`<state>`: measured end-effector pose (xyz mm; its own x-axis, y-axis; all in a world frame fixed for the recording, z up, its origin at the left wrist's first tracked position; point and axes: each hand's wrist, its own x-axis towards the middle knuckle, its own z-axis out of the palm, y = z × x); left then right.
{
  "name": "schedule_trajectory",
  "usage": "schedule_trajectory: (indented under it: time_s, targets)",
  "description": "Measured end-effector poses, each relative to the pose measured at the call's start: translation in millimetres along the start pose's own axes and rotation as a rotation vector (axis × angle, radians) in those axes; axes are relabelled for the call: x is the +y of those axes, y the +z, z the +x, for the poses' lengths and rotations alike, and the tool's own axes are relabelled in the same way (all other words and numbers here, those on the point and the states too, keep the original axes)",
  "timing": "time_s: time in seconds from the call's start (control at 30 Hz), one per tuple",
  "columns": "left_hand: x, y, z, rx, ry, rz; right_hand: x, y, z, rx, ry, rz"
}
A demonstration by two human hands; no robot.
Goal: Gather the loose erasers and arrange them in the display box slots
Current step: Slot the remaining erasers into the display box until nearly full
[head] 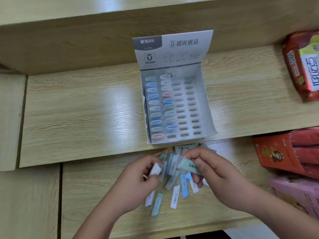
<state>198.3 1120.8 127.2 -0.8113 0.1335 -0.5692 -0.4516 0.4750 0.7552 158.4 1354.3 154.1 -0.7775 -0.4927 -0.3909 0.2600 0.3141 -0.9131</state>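
From the head camera I see the display box [206,100] standing open on the wooden shelf [86,109]. Its two left columns of slots are filled and the two right columns are bare. Just in front of it, on the lower board, lie the loose erasers [175,195] in a heap. The left hand [136,178] pinches a white eraser [155,169] above the heap. The right hand [214,171] grips a green eraser [187,167] beside it. Red snack packs [300,66] sit far right.

display box [205,100]: 1 | hands [138,173]: 2 | snack packs [300,66]: 3 | loose erasers [175,199]: over ten
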Motion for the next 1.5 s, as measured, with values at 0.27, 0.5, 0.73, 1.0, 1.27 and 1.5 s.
schedule_trajectory:
  time_s: [0.27,0.5,0.73,1.0,1.27,1.5]
  targets:
    - [87,-27,-32,0.071,0.283,-0.213,-43,-10,-8,0.085,-0.082,0.169]
    - [123,-41,-18,0.326,0.365,-0.225,-89,-19,11,0.235,-0.296,0.023]
    - [121,-41,-2,0.445,0.330,-0.324,-95,-26,41,0.388,-0.402,-0.290]
    - [111,-28,4,0.463,0.277,-0.043,-82,-34,55,0.411,-0.334,-0.125]
    - [98,-27,16,0.533,0.445,0.381,-73,-43,66,0.428,-0.326,-0.113]
    - [91,-26,20,0.612,0.532,0.628,-74,-47,72,0.505,-0.408,-0.249]
